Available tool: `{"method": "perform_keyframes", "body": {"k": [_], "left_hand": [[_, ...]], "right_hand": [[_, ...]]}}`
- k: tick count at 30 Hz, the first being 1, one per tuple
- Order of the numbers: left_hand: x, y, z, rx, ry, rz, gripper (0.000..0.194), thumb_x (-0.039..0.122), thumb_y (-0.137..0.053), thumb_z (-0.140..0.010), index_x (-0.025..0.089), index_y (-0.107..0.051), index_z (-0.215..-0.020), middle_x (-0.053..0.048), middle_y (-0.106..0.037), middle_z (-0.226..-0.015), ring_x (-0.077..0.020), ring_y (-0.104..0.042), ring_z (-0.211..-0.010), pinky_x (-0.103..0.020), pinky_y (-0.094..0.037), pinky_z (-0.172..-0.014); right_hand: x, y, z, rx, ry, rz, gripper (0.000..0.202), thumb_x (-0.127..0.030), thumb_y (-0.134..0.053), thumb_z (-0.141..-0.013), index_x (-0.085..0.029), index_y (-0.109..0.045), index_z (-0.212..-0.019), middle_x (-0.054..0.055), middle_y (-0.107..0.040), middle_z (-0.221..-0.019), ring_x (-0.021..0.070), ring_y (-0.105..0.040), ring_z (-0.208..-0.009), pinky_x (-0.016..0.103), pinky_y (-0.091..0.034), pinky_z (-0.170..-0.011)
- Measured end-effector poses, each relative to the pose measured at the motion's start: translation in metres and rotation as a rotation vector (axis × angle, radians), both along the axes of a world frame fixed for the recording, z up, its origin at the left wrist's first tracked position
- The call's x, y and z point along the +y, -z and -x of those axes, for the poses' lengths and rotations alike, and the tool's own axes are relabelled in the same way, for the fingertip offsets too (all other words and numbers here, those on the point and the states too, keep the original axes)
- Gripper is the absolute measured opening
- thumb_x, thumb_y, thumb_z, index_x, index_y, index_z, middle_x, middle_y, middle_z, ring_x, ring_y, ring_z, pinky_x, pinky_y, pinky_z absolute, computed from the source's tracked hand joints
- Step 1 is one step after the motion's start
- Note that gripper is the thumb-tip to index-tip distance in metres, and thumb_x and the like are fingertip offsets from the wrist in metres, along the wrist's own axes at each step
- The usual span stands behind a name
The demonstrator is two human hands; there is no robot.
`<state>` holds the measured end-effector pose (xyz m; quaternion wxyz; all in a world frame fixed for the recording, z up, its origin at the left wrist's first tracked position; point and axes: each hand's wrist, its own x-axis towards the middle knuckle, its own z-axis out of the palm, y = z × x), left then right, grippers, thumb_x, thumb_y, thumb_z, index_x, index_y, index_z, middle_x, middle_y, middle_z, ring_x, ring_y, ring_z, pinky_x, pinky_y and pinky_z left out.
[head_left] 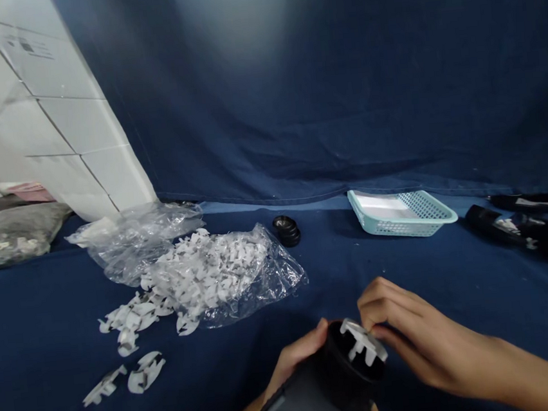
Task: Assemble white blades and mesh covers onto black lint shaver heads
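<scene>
My left hand [298, 355] is wrapped round a black, bottle-like body [316, 392] with a round open mouth, tilted toward the right. Between the thumb and fingers of my right hand [422, 340] is a small white plastic clip-like part [363, 342] with short prongs. That part sits at the mouth of the black body, over its opening; whether it touches the rim I cannot tell. My left palm and most of its fingers are hidden behind the body.
A clear plastic bag [281, 276] spills a heap of white plastic parts [212, 269] on the blue cloth. Two loose parts [145, 373] lie nearer. Black rings [287, 230] are stacked behind. A light-blue basket [404, 225] and black items [523, 230] stand at the right.
</scene>
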<state>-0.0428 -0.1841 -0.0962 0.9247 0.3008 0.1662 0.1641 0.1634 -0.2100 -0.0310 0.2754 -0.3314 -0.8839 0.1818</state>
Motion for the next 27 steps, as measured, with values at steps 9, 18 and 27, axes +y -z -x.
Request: {"method": "perform_keyframes", "body": {"k": [9, 18, 27], "left_hand": [[-0.008, 0.001, -0.004, -0.022, -0.283, -0.185, 0.049, 0.058, -0.050, -0.088, 0.024, -0.044, -0.122, -0.005, -0.067, -0.089, -0.0178, -0.067, -0.057, -0.027, -0.048, -0.052], [-0.032, -0.014, 0.009, 0.182, -0.762, -0.988, 0.043, 0.047, -0.053, -0.093, 0.030, -0.043, -0.131, -0.007, -0.056, -0.123, -0.0239, -0.057, -0.110, -0.035, -0.049, -0.093], [-0.022, -0.006, 0.008, 0.202, -0.926, -1.416, 0.047, 0.044, -0.055, -0.091, 0.026, -0.039, -0.131, -0.011, -0.047, -0.126, -0.0270, -0.048, -0.116, -0.041, -0.043, -0.096]], "right_hand": [[-0.015, -0.010, 0.015, -0.042, 0.231, 0.131, 0.018, -0.006, -0.039, -0.094, -0.021, -0.049, -0.093, 0.004, -0.055, -0.091, 0.0188, -0.053, -0.085, 0.036, -0.048, -0.076], [-0.030, 0.000, 0.031, 0.217, 0.453, 0.133, 0.014, -0.016, -0.038, -0.096, -0.023, -0.048, -0.090, 0.001, -0.054, -0.083, 0.0156, -0.055, -0.074, 0.030, -0.047, -0.068], [-0.037, -0.007, 0.040, 0.254, 0.505, 0.226, 0.014, -0.024, -0.042, -0.096, -0.025, -0.050, -0.085, -0.001, -0.060, -0.082, 0.0150, -0.061, -0.076, 0.024, -0.050, -0.066]]}}
